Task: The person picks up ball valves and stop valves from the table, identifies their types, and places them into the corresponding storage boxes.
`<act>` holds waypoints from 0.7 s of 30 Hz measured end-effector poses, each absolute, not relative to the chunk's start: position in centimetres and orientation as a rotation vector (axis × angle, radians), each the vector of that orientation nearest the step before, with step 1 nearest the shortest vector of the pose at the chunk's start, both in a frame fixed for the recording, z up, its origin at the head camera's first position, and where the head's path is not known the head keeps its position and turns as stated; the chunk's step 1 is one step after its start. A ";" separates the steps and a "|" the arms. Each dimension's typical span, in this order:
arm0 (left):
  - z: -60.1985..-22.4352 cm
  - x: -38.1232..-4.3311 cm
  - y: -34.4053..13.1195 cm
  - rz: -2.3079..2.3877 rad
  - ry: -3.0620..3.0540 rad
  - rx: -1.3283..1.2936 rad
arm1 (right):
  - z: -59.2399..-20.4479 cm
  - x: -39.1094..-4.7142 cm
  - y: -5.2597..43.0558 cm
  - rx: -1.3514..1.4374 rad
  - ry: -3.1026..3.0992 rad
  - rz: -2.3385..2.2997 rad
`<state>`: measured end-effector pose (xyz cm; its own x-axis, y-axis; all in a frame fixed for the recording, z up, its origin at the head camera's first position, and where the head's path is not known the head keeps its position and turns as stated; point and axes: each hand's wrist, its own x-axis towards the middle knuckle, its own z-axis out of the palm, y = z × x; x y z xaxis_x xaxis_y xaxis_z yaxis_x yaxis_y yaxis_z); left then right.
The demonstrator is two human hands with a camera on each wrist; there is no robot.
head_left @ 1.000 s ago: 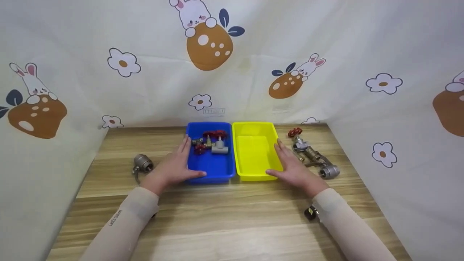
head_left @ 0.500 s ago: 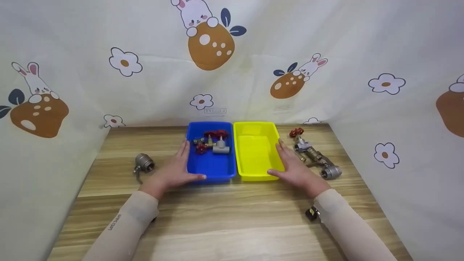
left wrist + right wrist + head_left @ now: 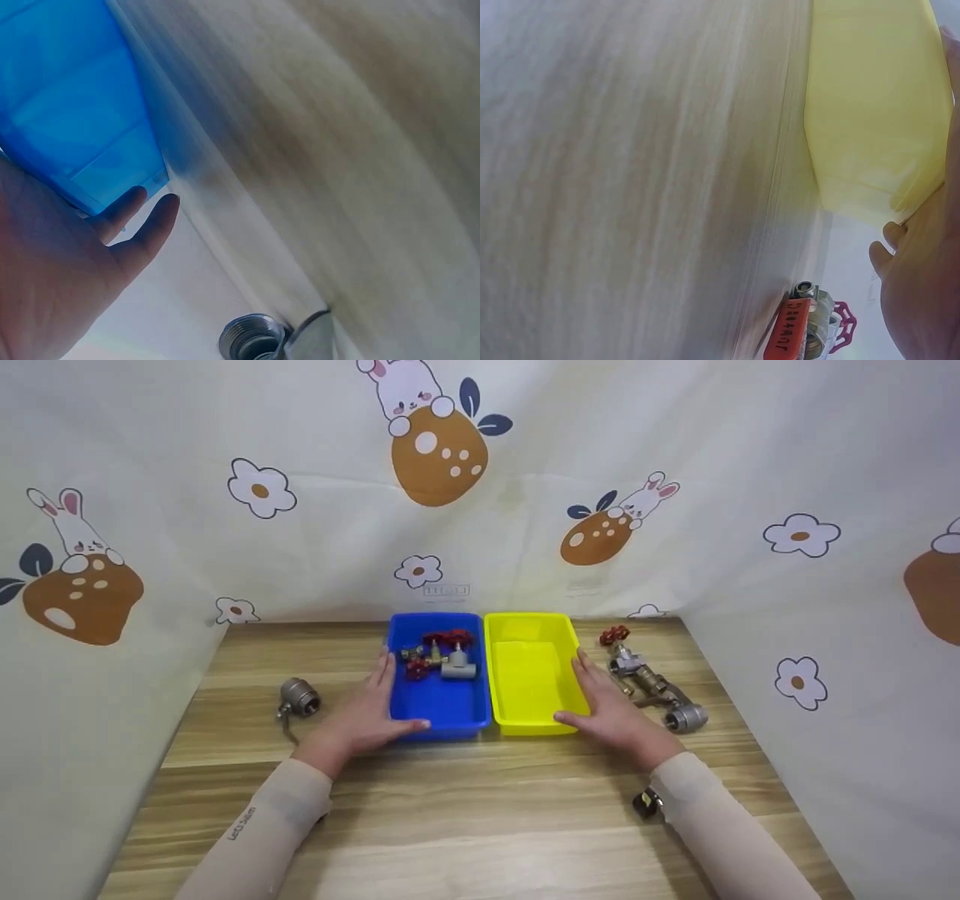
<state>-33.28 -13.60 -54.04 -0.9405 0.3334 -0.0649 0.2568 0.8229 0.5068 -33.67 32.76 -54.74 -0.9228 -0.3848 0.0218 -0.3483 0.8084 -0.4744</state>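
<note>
Side by side stand a blue tray and a yellow tray. My left hand lies along the blue tray's left side, fingers straight and thumb at the front rim. On the yellow tray's right side, my right hand does the same. Several valves with red handwheels, among them a grey one, lie in the blue tray's far half. The left wrist view has the blue tray wall beside the fingers; the right wrist view has the yellow wall.
Left of my left hand a metal ball valve lies on the wooden table. Several valves, including a red-wheeled one and a steel one, lie right of the yellow tray. A patterned cloth hangs behind.
Both hands stay at the outer sides of the two trays, and the trays and valves keep their places. The head view has shifted very slightly.
</note>
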 end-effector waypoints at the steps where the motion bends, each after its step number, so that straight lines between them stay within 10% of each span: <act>1: -54.1 -33.3 -13.6 0.755 2.859 0.465 | -54.7 -33.6 32.7 -0.587 2.913 -0.743; 21: -54.5 -33.2 -13.6 0.761 2.863 0.434 | -54.1 -34.0 32.6 -0.501 2.852 -0.853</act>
